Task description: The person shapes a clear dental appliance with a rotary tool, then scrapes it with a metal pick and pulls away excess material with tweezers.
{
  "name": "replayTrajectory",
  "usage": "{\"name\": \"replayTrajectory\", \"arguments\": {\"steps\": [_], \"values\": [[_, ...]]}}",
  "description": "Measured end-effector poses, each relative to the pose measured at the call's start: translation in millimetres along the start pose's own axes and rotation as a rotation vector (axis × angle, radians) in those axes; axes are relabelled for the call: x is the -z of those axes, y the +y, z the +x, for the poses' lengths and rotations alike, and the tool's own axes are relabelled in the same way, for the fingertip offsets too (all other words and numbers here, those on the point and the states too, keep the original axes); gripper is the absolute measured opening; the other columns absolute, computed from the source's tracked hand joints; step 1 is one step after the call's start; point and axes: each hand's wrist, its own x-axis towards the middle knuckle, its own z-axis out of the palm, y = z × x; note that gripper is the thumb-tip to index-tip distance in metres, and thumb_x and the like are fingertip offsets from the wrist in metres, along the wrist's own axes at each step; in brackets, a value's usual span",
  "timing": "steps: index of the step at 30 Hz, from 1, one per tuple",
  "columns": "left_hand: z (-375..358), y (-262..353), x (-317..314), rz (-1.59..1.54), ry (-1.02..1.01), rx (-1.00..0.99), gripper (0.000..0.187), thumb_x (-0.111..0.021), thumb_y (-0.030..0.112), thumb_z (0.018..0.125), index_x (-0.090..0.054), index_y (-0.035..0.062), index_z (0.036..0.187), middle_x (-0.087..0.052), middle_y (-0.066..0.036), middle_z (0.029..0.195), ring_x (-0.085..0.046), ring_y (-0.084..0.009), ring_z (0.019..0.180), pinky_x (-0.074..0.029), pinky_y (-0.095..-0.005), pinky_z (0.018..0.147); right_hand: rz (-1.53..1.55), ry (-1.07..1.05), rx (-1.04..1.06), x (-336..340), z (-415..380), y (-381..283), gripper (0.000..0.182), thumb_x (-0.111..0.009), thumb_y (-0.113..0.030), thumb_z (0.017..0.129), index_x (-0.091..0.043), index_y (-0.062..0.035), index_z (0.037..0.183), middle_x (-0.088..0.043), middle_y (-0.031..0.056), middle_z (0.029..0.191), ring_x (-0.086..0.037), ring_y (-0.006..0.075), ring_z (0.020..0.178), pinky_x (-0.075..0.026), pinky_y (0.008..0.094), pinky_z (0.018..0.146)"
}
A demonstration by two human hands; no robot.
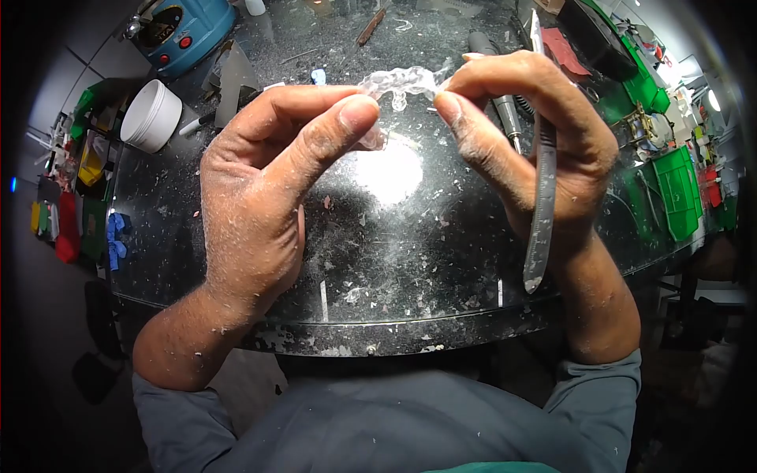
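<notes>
A clear, tooth-shaped dental tray (400, 80) spans between my two hands, above the black worktop. My left hand (256, 169), dusted with white powder, pinches its left end between thumb and fingers. At the other end, the thumb and index finger of my right hand (544, 134) press on it. My right hand also keeps a flat grey metal scalpel-like tool (542, 209) with marks along its handle, tucked upright across the palm. Its narrow bright tip points away from me. A small clear knob hangs from the inner side of the tray.
White scraps and dust litter the black worktop (394, 276). A white tub (151, 116) and a blue machine (181, 35) with red buttons stand at left. Blue scraps (117, 240) lie by the left edge. Behind my right hand is a corded handpiece (507, 118); green bins (676, 197) line the right.
</notes>
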Motion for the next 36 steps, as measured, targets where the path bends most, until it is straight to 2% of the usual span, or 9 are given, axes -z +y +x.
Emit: {"name": "replayTrajectory", "arguments": {"steps": [10,18,23,25,27,30,32,33,36], "values": [[2,-1,5,-0.339,0.031,0.193,0.021,-0.051,0.018,0.097,-0.057,0.0005,0.107,-0.062,-0.009,0.103,-0.063,-0.0258,0.102,-0.048,-0.0436,0.099,-0.007,-0.042,-0.02,0,-1,3,0.017,-0.069,0.006,0.075,-0.064,0.0011,0.09,-0.063,0.0047,0.082,-0.059,0.0127,0.076,-0.046,0.0335,0.089],[4,-6,6,-0.486,0.026,0.274,0.027,-0.047,0.022,0.099,-0.057,-0.0001,0.11,-0.063,-0.012,0.099,-0.063,-0.0264,0.103,-0.047,-0.0419,0.1,-0.047,-0.012,-0.241,-3,-3,5,0.018,-0.067,0.003,0.082,-0.064,0.0005,0.099,-0.065,0.004,0.091,-0.061,0.0103,0.085,-0.046,0.0219,0.084],[3,-2,1,-0.442,0.062,0.302,0.035,-0.048,0.025,0.099,-0.052,-0.0027,0.119,-0.064,-0.014,0.096,-0.064,-0.0252,0.1,-0.048,-0.0398,0.098,-0.023,0.087,-0.192,-5,-2,13,0.015,-0.063,-0.002,0.086,-0.063,0.0023,0.1,-0.064,0.0061,0.094,-0.061,0.0113,0.085,-0.047,0.0232,0.081],[3,0,1,-0.429,0.068,0.31,0.038,-0.048,0.026,0.099,-0.049,-0.0035,0.123,-0.064,-0.014,0.096,-0.064,-0.0247,0.099,-0.049,-0.0391,0.097,0.174,0.08,-0.17,0,-1,13,0.031,-0.045,-0.022,0.098,-0.061,0.0046,0.103,-0.062,0.0075,0.088,-0.06,0.0123,0.079,-0.047,0.0259,0.076],[3,0,1,-0.387,0.052,0.315,0.044,-0.049,0.028,0.098,-0.044,-0.0037,0.129,-0.064,-0.015,0.096,-0.064,-0.024,0.098,-0.049,-0.0385,0.097,-0.01,0.011,-0.196,8,5,1,0.063,-0.012,-0.039,0.1,-0.055,0.0057,0.111,-0.058,0.0092,0.079,-0.057,0.0137,0.072,-0.046,0.0286,0.072],[1,-1,3,-0.438,0.035,0.316,0.045,-0.049,0.027,0.098,-0.043,-0.004,0.13,-0.064,-0.014,0.1,-0.064,-0.0239,0.098,-0.049,-0.0387,0.097,-0.01,0.066,-0.204,5,6,1,0.056,-0.02,-0.034,0.101,-0.057,0.007,0.11,-0.06,0.0093,0.079,-0.055,0.013,0.071,-0.045,0.0271,0.072],[1,-1,2,-0.434,0.019,0.296,0.044,-0.05,0.026,0.098,-0.043,-0.0029,0.13,-0.063,-0.014,0.102,-0.064,-0.0241,0.098,-0.048,-0.0397,0.097,0.091,0.007,-0.177,2,1,7,0.045,-0.033,-0.028,0.101,-0.061,0.006,0.106,-0.062,0.0086,0.083,-0.054,0.0114,0.075,-0.044,0.0251,0.073],[1,0,1,-0.431,0.004,0.274,0.044,-0.051,0.025,0.097,-0.043,-0.0018,0.131,-0.063,-0.014,0.105,-0.064,-0.0243,0.098,-0.048,-0.0406,0.097,0.128,-0.019,-0.187,-1,0,7,0.029,-0.049,-0.02,0.096,-0.065,0.0035,0.1,-0.063,0.0071,0.089,-0.055,0.01,0.079,-0.043,0.0231,0.074],[-1,5,-8,-0.395,0.05,0.25,0.042,-0.052,0.022,0.096,-0.044,0.0009,0.131,-0.063,-0.014,0.111,-0.064,-0.0246,0.099,-0.048,-0.0431,0.097,0.261,-0.054,-0.256,-7,-2,-3,0.016,-0.061,-0.01,0.088,-0.066,0.0009,0.099,-0.064,0.005,0.093,-0.056,0.0086,0.083,-0.041,0.021,0.076]]}}
